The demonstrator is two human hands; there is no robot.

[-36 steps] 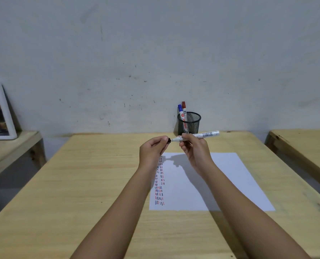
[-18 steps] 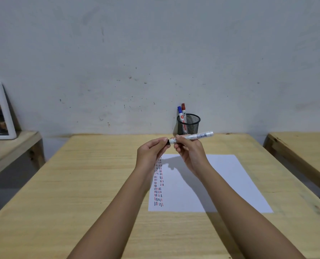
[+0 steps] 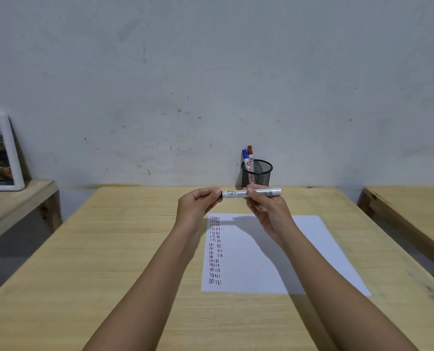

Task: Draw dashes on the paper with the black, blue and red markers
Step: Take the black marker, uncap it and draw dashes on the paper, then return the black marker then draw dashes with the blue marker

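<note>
I hold a white-barrelled marker point(image 3: 236, 193) level above the desk's far half. My right hand point(image 3: 266, 209) grips its barrel near the middle. My left hand point(image 3: 198, 203) pinches its left end, where a black cap is mostly hidden by my fingers. Below them lies a white paper point(image 3: 274, 249) with columns of black, blue and red dashes point(image 3: 214, 249) along its left edge. The blue marker point(image 3: 245, 158) and the red marker point(image 3: 250, 155) stand in a black mesh cup point(image 3: 257, 176) at the back of the desk.
The wooden desk point(image 3: 109, 249) reaches the grey wall. A second wooden desk point(image 3: 413, 206) stands to the right. On the left, a lower bench point(image 3: 13, 198) carries a white-framed picture point(image 3: 0, 153) leaning on the wall.
The black tip was bare with the cap in my left fingers a second ago. Both hands came together and the cap end now meets the barrel. The marker lies more level.
</note>
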